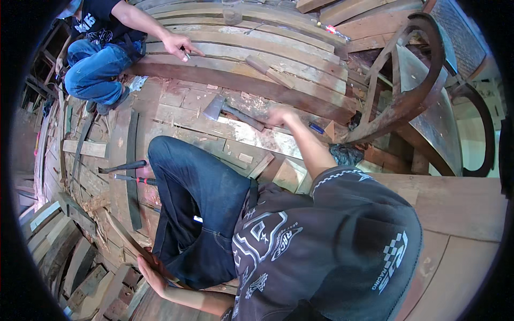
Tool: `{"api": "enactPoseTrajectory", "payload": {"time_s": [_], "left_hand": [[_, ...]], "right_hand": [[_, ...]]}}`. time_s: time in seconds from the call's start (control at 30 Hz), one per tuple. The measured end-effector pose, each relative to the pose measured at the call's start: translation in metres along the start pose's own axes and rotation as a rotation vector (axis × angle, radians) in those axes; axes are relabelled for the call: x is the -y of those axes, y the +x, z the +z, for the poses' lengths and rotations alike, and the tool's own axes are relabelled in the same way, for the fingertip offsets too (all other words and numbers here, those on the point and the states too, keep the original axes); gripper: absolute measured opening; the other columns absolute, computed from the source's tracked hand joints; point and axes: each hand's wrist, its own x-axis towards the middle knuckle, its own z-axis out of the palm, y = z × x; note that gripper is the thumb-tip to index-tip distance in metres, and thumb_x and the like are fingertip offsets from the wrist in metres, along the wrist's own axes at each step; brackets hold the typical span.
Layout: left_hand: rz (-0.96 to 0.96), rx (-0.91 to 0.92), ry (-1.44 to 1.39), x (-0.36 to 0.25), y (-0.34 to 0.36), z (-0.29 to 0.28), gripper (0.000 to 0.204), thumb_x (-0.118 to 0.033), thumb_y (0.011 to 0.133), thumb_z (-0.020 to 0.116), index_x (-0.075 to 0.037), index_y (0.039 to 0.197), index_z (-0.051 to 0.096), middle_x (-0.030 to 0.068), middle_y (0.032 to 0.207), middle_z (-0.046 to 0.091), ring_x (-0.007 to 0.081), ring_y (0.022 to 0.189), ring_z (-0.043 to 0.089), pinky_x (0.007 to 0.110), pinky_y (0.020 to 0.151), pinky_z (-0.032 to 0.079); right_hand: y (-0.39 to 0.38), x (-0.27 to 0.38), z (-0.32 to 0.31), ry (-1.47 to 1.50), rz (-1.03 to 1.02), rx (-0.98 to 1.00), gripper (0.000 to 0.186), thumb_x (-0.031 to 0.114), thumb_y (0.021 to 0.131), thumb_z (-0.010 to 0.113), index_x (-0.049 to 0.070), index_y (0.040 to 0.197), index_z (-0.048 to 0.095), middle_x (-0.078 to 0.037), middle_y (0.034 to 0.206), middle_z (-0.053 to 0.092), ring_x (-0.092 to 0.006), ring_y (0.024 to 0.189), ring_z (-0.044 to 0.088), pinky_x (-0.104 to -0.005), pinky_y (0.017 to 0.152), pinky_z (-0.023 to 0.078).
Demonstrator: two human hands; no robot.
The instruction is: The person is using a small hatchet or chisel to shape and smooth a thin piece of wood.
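Note:
My left hand (pixel 152 275) is closed around the lower end of a long, curved strip of wood (pixel 124 234), beside my bent leg. The strip slants up and away to the left, its far end close to some wood shavings. My right hand (pixel 282 115) is stretched out over the planks and smeared by motion, so its fingers do not show clearly. Just left of it lies an axe (pixel 242 116), its handle end near my fingers and its grey head (pixel 214 107) pointing away; whether I touch it cannot be made out.
A hammer (pixel 123 166) and a tool with a red and black handle (pixel 143 181) lie by my knee. Cut wood pieces (pixel 80 262) are heaped lower left. Another person (pixel 99 67) sits upper left beside a stack of planks (pixel 241 64). A curved wooden frame (pixel 423 85) stands right.

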Motion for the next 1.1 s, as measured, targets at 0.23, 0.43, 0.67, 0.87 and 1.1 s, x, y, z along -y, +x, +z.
{"api": "enactPoseTrajectory", "payload": {"time_s": [0.23,0.43,0.67,0.87,1.1], "left_hand": [[0.010,0.048,-0.052,0.000,0.002,0.010,0.038,-0.041,0.103,0.041,-0.008,0.108,0.058,-0.0062,0.065,0.042,0.0017,0.050,0.031,0.019,0.045,0.023],[0.041,-0.003,-0.073,0.010,0.012,0.008,0.034,-0.039,0.103,0.043,-0.009,0.105,0.060,-0.0064,0.068,0.044,0.0011,0.056,0.035,0.017,0.047,0.023],[0.010,0.059,-0.095,0.016,0.007,-0.006,0.036,-0.037,0.104,0.043,-0.006,0.106,0.060,-0.0038,0.067,0.045,0.0043,0.055,0.038,0.018,0.047,0.028],[0.033,0.073,-0.053,0.002,0.000,0.008,0.036,-0.037,0.103,0.044,-0.006,0.100,0.062,-0.0040,0.068,0.045,0.0040,0.055,0.037,0.019,0.046,0.027],[0.049,0.128,-0.084,0.015,0.004,0.004,0.036,-0.034,0.104,0.042,-0.003,0.101,0.061,-0.0047,0.066,0.044,0.0040,0.053,0.036,0.021,0.046,0.028]], "right_hand": [[-0.033,-0.108,-0.001,-0.122,0.506,-0.101,0.036,0.013,0.079,0.059,0.005,0.113,0.069,-0.021,0.120,0.064,-0.0320,0.115,0.061,-0.0434,0.095,0.052],[-0.037,-0.126,0.038,-0.154,0.613,-0.203,0.035,0.014,0.083,0.055,0.007,0.114,0.069,-0.019,0.121,0.064,-0.0351,0.115,0.061,-0.0502,0.095,0.050],[-0.024,-0.065,0.023,-0.119,0.405,-0.341,0.036,0.029,0.081,0.067,0.004,0.106,0.070,-0.020,0.111,0.068,-0.0337,0.106,0.066,-0.0454,0.091,0.052],[0.031,0.049,-0.027,0.451,-0.196,-0.333,0.024,0.020,0.081,0.072,0.002,0.096,0.065,-0.011,0.082,0.071,-0.0163,0.062,0.067,-0.0331,0.050,0.053],[0.063,0.175,-0.062,1.203,-0.600,-0.403,0.020,0.011,0.089,0.067,0.002,0.102,0.054,-0.007,0.079,0.063,-0.0117,0.048,0.059,-0.0225,0.036,0.042]]}}
